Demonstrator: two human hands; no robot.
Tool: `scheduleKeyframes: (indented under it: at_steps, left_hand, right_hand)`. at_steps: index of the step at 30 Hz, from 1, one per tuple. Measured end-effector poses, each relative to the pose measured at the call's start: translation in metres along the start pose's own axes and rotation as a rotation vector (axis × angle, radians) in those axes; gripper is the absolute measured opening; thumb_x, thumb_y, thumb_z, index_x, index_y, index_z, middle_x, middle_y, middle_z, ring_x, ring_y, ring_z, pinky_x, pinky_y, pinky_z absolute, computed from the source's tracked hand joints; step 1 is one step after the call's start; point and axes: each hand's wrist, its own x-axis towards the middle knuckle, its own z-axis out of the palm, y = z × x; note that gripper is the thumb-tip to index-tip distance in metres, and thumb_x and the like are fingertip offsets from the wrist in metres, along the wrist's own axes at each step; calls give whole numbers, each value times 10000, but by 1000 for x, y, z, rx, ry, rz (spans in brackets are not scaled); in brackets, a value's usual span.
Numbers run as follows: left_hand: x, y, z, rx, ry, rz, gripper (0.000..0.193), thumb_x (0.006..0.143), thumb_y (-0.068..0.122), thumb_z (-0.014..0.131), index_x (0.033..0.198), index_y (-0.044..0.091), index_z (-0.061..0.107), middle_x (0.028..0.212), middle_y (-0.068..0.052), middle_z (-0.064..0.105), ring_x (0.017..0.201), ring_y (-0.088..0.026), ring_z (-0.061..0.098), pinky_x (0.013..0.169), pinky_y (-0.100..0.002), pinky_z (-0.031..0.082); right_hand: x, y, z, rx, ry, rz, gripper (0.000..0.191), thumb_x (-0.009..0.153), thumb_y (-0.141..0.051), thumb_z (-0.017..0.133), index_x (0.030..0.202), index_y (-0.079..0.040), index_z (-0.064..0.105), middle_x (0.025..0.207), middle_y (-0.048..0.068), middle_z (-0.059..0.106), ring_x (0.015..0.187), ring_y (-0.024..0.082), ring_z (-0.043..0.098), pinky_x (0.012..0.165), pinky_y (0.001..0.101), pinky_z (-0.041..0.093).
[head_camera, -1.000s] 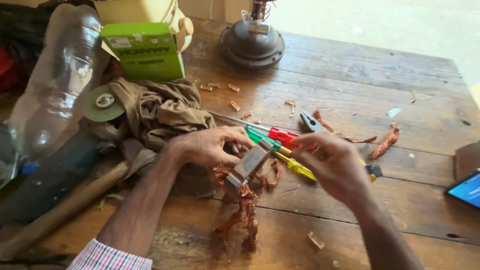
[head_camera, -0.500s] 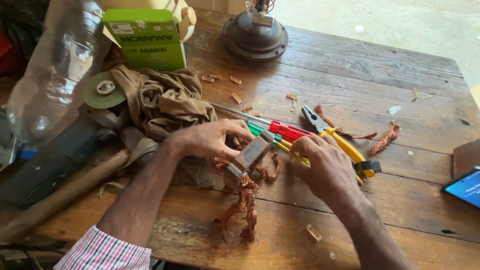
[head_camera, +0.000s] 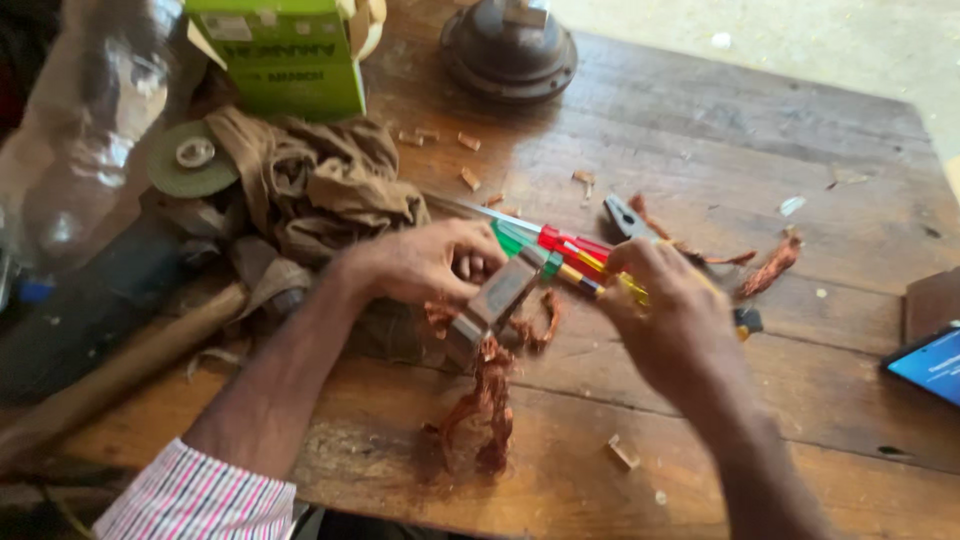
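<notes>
Head view, looking down on a worn wooden tabletop (head_camera: 700, 130). Left hand (head_camera: 420, 265) clenched around a grey block-shaped metal part (head_camera: 495, 300) near the middle of the tabletop, a tangle of copper wire (head_camera: 485, 410) trailing from its lower end toward the near edge. Right hand (head_camera: 665, 315) just beside the block, fingers curled over the yellow handle of a pair of pliers (head_camera: 625, 215) whose dark nose points toward the far edge. Between the two hands, red and green screwdrivers (head_camera: 560, 245) lying side by side. Loose copper scraps (head_camera: 770, 265) scattered toward the right edge, near a phone (head_camera: 925, 365) with a lit blue screen. At the left edge, a crumpled brown cloth (head_camera: 320, 185), a green grinding disc (head_camera: 190, 160), a wooden hammer handle (head_camera: 120, 365) and a clear plastic bottle (head_camera: 80, 130). Along the far edge, a green cardboard box (head_camera: 290, 60) and a round dark metal housing (head_camera: 510, 50).
</notes>
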Motion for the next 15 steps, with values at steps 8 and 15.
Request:
scheduleKeyframes:
  at_steps: [8, 15]
  left_hand:
    - [-4, -11, 3, 35, -32, 23, 428, 837, 117, 728, 1263, 148, 734, 1101, -41, 649, 943, -161, 598, 839, -294, 542]
    - [-9, -14, 3, 28, -54, -11, 464, 835, 105, 707, 1295, 170, 721, 1171, -42, 647, 997, -171, 626, 872, -310, 557]
  right_hand:
    - [-10, -4, -21, 317, -288, -106, 195, 886, -208, 745, 1057, -129, 794, 961, 49, 770, 874, 180, 723, 773, 318, 584]
    - [-15, -25, 3, 208, -223, -126, 241, 863, -206, 772, 1095, -146, 792, 1020, 81, 751, 877, 213, 735, 765, 346, 596]
